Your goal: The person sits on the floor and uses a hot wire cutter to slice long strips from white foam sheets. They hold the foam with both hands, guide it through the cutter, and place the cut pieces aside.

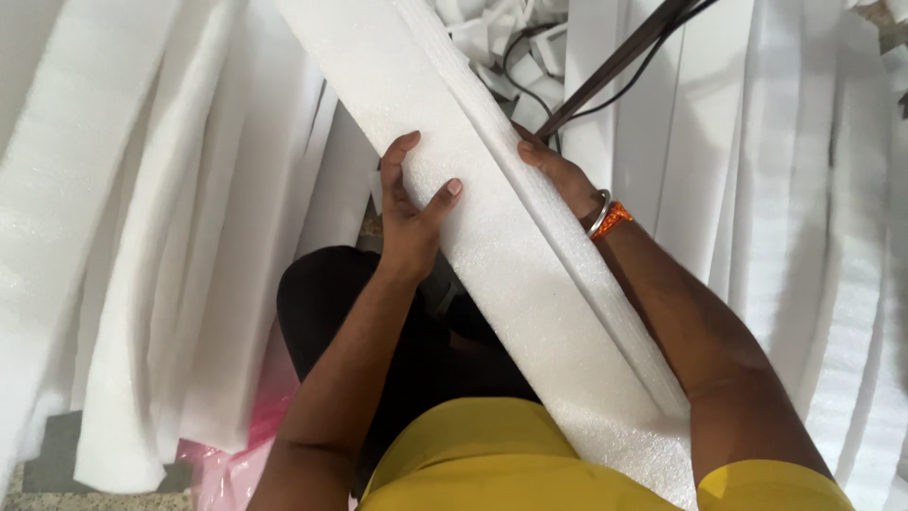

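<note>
The left hand (409,213) grips the edge of a long white foam strip (501,255). The right hand (558,175) holds its other side. More foam sheets (170,284) hang around.

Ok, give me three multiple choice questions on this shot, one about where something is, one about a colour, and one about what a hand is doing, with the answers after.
1. Where is the left hand?
A. On the left edge of the long white foam strip
B. On the pink plastic
C. On the dark cable

2. What colour is the band on the right wrist?
A. Green
B. Orange
C. Blue

3. How is the right hand placed?
A. Hanging free in the air
B. Holding a knife
C. Pressed against the right edge of the foam strip

Answers: 1 A, its fingers and thumb lie on the strip's left edge. 2 B, an orange band sits beside a metal bangle. 3 C, its fingers rest along the strip's right edge.
</note>
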